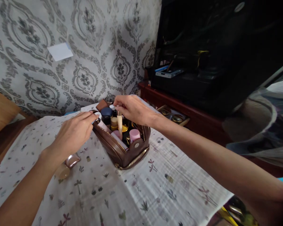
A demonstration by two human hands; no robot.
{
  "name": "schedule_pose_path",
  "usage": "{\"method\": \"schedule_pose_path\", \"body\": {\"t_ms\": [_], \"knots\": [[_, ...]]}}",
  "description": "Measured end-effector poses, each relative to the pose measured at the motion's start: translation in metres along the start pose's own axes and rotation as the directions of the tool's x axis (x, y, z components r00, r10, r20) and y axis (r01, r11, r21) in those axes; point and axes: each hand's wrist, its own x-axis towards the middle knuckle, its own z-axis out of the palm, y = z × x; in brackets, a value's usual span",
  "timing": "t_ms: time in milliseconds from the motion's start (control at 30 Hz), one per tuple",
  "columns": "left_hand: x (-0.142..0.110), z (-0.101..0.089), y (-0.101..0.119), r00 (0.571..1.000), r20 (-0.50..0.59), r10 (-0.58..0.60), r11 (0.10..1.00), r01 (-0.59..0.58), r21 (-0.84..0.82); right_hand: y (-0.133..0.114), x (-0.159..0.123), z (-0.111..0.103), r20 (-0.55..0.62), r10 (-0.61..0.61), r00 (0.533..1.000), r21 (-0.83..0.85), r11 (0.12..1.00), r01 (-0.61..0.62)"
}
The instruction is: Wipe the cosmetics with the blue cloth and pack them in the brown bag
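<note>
A brown leather toiletry bag (122,150) stands open on a cloth-covered table, packed with several small bottles and jars. My right hand (132,108) pinches the white cap of a slim beige tube (119,124) that stands upright in the bag. At the bag's left rim, my left hand (73,133) closes its fingers on a white-capped pink tube (101,123) lying tilted there. A pink jar (134,134) and a dark blue lid (106,112) sit among the contents.
A rose-gold capped bottle (69,163) lies on the floral cloth (141,188) under my left forearm. A dark red cabinet (179,106) with black electronics stands at the back right. Patterned wallpaper is behind; a wooden edge at far left.
</note>
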Motion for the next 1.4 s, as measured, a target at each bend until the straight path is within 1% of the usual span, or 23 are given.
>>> {"method": "schedule_pose_path", "body": {"t_ms": [67, 133, 200, 333, 500, 633, 733, 833, 900, 1000, 1067, 1133, 1200, 1267, 1400], "knots": [[0.0, -0.001, 0.001, 1.0, -0.001, -0.01, 1.0, 0.01, -0.006, 0.0, 0.004, 0.0, 0.03, -0.024, 0.999, 0.008, 1.0, 0.024], [0.001, -0.002, 0.002, 1.0, -0.005, -0.013, 1.0, 0.013, -0.015, 0.001, 0.007, 0.003, 0.098, -0.038, 0.995, 0.002, 0.999, 0.038], [0.001, -0.001, 0.002, 1.0, -0.015, -0.006, 1.0, 0.006, -0.016, 0.002, 0.008, 0.009, 0.159, -0.034, 0.987, -0.038, 0.998, 0.04], [0.001, 0.001, 0.001, 0.999, -0.051, 0.012, 1.0, -0.013, -0.016, 0.007, 0.012, 0.025, 0.225, -0.042, 0.974, -0.124, 0.99, 0.072], [0.0, 0.004, -0.001, 0.997, -0.065, 0.03, 0.999, -0.031, -0.016, 0.012, 0.015, 0.045, 0.359, -0.055, 0.932, -0.094, 0.991, 0.095], [0.002, 0.005, 0.001, 0.998, -0.063, 0.03, 0.999, -0.032, -0.028, 0.01, 0.015, 0.054, 0.42, -0.052, 0.906, -0.112, 0.988, 0.109], [0.003, 0.004, 0.001, 0.997, -0.077, 0.031, 0.999, -0.034, -0.037, 0.006, 0.014, 0.055, 0.431, 0.002, 0.902, -0.143, 0.987, 0.066], [0.004, 0.005, 0.001, 0.996, -0.075, 0.044, 0.998, -0.048, -0.046, 0.002, 0.012, 0.057, 0.415, 0.073, 0.907, -0.2, 0.98, 0.013], [0.004, 0.005, 0.001, 0.997, -0.062, 0.055, 0.997, -0.059, -0.055, 0.001, 0.012, 0.058, 0.415, 0.061, 0.908, -0.22, 0.975, 0.035], [0.006, 0.006, 0.002, 0.997, -0.051, 0.062, 0.996, -0.066, -0.067, 0.002, 0.01, 0.06, 0.456, 0.038, 0.889, -0.22, 0.973, 0.072], [0.008, 0.007, 0.003, 0.997, -0.055, 0.06, 0.995, -0.064, -0.075, 0.003, 0.009, 0.059, 0.477, 0.052, 0.877, -0.218, 0.974, 0.06], [0.009, 0.006, 0.004, 0.997, -0.06, 0.058, 0.995, -0.062, -0.081, 0.004, 0.009, 0.057, 0.481, 0.06, 0.875, -0.211, 0.976, 0.05], [0.009, 0.006, 0.005, 0.997, -0.058, 0.056, 0.995, -0.061, -0.084, 0.004, 0.01, 0.053, 0.468, 0.061, 0.882, -0.203, 0.978, 0.04], [0.009, 0.005, 0.005, 0.998, -0.047, 0.05, 0.996, -0.053, -0.077, 0.003, 0.011, 0.048, 0.433, 0.066, 0.899, -0.191, 0.981, 0.02], [0.01, 0.004, 0.004, 0.999, -0.043, 0.014, 0.998, -0.017, -0.059, -0.003, 0.011, 0.027, 0.319, 0.081, 0.944, -0.147, 0.988, -0.035]]}}
